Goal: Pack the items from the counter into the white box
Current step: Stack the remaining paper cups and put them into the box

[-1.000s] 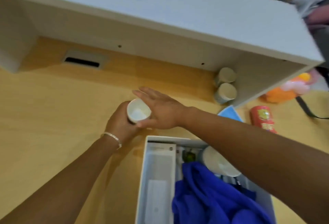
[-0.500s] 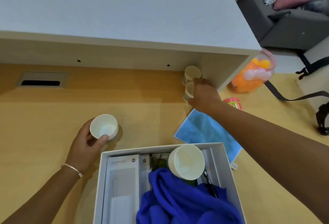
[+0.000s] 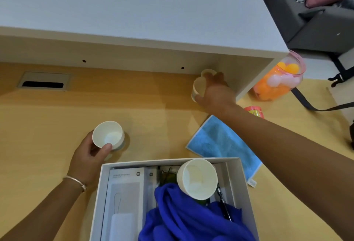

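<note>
A light wooden surface [image 3: 47, 135] stretches in front of you, with a white shelf unit [image 3: 134, 20] standing along its far edge and a grey sofa [image 3: 316, 22] beyond that. A cable slot [image 3: 43, 83] is set into the surface at the far left.

Your left hand [image 3: 88, 156] grasps a small white cup [image 3: 108, 135] that stands upright on the surface just beyond the near-left corner of the white box [image 3: 242, 183]; thumb and fingers curl round its side. Your right hand [image 3: 216, 93] reaches under the shelf unit, its fingers wrapped round a beige jar [image 3: 198, 87]. A second beige jar [image 3: 207, 72] stands just behind it, mostly hidden by your fingers.

The white box sits at the near edge, open. In it lie a flat white carton [image 3: 124, 193] on the left, a crumpled blue cloth [image 3: 187, 216] in the middle, a larger white cup [image 3: 197, 178] tilted against the cloth, something green [image 3: 168, 178] behind it and a dark pen [image 3: 223, 204] along the right wall.

A light blue towel [image 3: 220, 141] lies flat on the surface between the box and your right forearm. A red tin [image 3: 253, 111] stands just beyond your forearm, and a clear jar of orange and pink balls [image 3: 277, 80] stands beside the shelf unit's end.
</note>
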`<state>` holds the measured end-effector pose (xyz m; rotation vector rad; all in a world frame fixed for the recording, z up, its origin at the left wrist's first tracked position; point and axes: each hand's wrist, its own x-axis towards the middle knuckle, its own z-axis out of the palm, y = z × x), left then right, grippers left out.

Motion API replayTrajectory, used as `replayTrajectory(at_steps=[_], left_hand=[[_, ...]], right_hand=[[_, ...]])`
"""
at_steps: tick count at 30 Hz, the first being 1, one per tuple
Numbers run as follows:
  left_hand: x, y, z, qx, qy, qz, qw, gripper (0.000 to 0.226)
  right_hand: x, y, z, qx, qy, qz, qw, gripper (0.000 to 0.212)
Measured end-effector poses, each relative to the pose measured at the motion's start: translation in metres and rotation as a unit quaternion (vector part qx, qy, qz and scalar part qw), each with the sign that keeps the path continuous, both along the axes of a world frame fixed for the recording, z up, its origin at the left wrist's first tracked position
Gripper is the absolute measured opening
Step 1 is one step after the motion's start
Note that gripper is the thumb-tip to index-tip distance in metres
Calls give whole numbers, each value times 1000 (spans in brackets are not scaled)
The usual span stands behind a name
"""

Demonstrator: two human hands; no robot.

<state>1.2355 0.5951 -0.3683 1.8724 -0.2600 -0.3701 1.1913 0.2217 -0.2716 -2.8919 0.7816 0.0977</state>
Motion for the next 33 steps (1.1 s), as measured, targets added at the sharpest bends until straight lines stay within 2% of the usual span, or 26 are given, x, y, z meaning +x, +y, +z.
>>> replayTrajectory(at_steps=[3,5,9,14,20,26,31,33], left_hand=[[-1,0,1,6,-1,6,1000,36],[-1,0,1,6,1,9,1000,37],[-4,-2,2,1,5,15,1000,36],[-6,-5,6,-12,11,22,1000,41],[-6,-7,10,-21,16,29,999,48],[-2,-4,5,-19,14,25,999,49],[-1,1,0,-14,24,18,999,50],[-1,3,2,-4,38,-3,999,50]], right_hand=[[15,-6,20,6,-74,-22,997,65],[26,-11,29,-5,-77,-33,996,61],[40,-18,29,-66,-35,-34,997,50],[48,-31,15,-125,57,-20,990,61],[55,-41,-8,-53,84,-11,995,55],[58,-51,-31,-22,29,31,999,41],[58,-37,-26,-5,53,24,998,50],[55,-13,-13,30,43,71,996,57]])
